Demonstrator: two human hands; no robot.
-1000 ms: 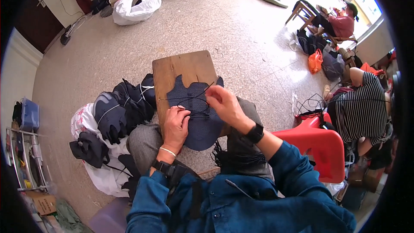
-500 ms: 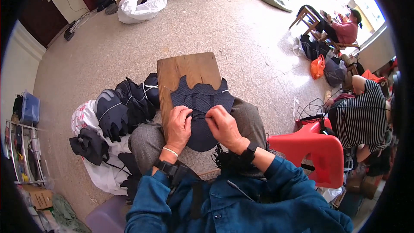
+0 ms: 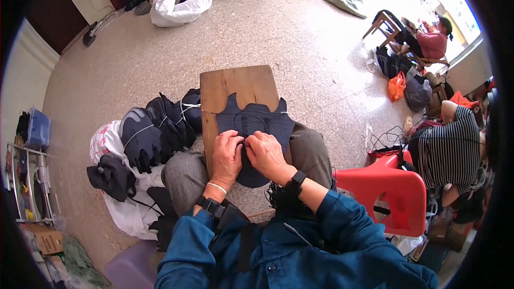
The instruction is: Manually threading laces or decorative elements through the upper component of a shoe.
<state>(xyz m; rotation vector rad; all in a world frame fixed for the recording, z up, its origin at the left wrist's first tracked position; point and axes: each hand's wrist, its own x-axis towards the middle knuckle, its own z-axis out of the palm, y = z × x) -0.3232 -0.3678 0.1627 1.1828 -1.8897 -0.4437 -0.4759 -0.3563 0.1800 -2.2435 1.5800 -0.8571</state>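
Note:
A dark navy, textured fabric piece (image 3: 276,123) with pointed upper corners, looking like a cut shoe upper, lies on a wooden board (image 3: 251,80) across my lap. A thin dark cord loops over its middle. My left hand (image 3: 227,156) rests on the piece, thumb and forefinger pinched at the cord. Right beside it my right hand (image 3: 269,156) is closed too, its fingertips pinching the cord and almost touching the left ones. The exact spot between the fingertips is hidden. A thin pale line runs across the upper part of the piece.
Bundles of similar dark pieces (image 3: 142,136) lie on white bags at my left. On the right are a red plastic chair (image 3: 348,179) and a person in a striped top (image 3: 447,150). A white sack (image 3: 182,13) stands on the far floor.
My right hand has come left and down to meet the left hand; the stretch of cord between them has shortened. The view has shifted slightly.

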